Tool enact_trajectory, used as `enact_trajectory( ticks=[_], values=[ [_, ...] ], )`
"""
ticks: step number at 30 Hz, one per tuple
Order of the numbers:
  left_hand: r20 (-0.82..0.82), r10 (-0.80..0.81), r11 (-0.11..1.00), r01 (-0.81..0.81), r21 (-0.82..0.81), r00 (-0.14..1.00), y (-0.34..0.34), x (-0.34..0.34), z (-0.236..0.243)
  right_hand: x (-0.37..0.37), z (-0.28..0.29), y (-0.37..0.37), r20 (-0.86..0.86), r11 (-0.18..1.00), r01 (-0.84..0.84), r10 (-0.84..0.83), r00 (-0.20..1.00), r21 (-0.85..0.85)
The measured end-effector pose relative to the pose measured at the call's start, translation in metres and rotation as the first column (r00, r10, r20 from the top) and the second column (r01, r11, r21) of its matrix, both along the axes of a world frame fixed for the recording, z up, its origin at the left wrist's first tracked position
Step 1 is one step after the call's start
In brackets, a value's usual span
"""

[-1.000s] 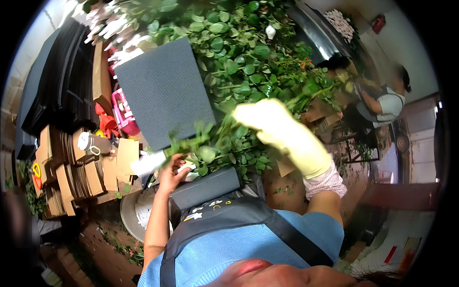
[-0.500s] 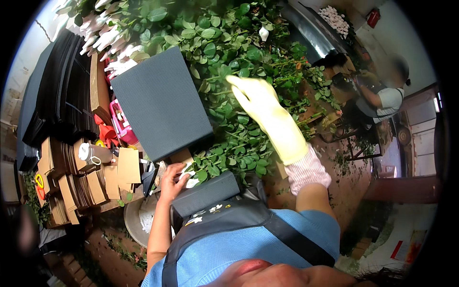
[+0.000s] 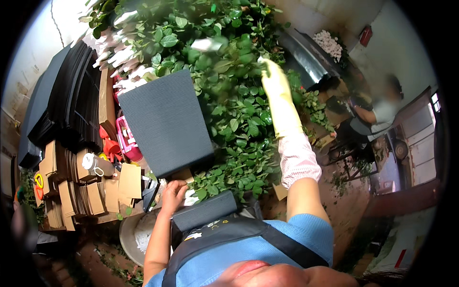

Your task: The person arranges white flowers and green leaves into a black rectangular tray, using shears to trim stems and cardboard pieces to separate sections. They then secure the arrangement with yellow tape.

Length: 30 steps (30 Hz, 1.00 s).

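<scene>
View down on a crowded desk (image 3: 137,208) deep in leafy green stems (image 3: 244,131). The person's right hand (image 3: 276,98), in a pale yellow glove, reaches into the stems toward the desk's far edge; whether its fingers are clamped on one, I cannot tell. The bare left hand (image 3: 173,195) rests at the near edge, fingers loosely bent and slightly apart, beside a white piece (image 3: 190,197) and below a dark ribbed board (image 3: 166,122). The step in hand looks like picking out a stem; drawing one clear would call for a firm, untangling pull.
</scene>
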<state>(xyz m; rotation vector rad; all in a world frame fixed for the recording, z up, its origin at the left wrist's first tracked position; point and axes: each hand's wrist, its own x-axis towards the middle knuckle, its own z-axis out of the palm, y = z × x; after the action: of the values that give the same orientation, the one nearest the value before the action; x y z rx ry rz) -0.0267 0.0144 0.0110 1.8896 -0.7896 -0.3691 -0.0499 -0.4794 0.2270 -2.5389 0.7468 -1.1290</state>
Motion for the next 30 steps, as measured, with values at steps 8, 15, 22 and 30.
enact_trajectory(
  ticks=[8,15,22,30],
  values=[
    [0.088,-0.002,1.0,0.001,0.008,0.996,0.008,0.005,-0.014,-0.043,0.075,0.103,0.213,0.747,-0.661,0.658,0.722,-0.068],
    [-0.14,0.068,0.988,-0.086,-0.126,0.988,0.014,0.004,-0.047,-0.088,-0.021,0.198,-0.513,0.803,-0.307,0.571,0.641,0.511],
    [-0.091,0.088,0.988,-0.099,-0.121,0.992,0.004,-0.001,-0.013,-0.07,-0.109,0.195,-0.909,0.908,0.059,0.41,0.075,0.414],
    [-0.088,0.029,0.995,-0.021,0.099,0.996,0.018,0.0,-0.002,-0.072,-0.039,0.164,-0.553,0.894,-0.267,0.434,0.711,0.359]
  ],
)
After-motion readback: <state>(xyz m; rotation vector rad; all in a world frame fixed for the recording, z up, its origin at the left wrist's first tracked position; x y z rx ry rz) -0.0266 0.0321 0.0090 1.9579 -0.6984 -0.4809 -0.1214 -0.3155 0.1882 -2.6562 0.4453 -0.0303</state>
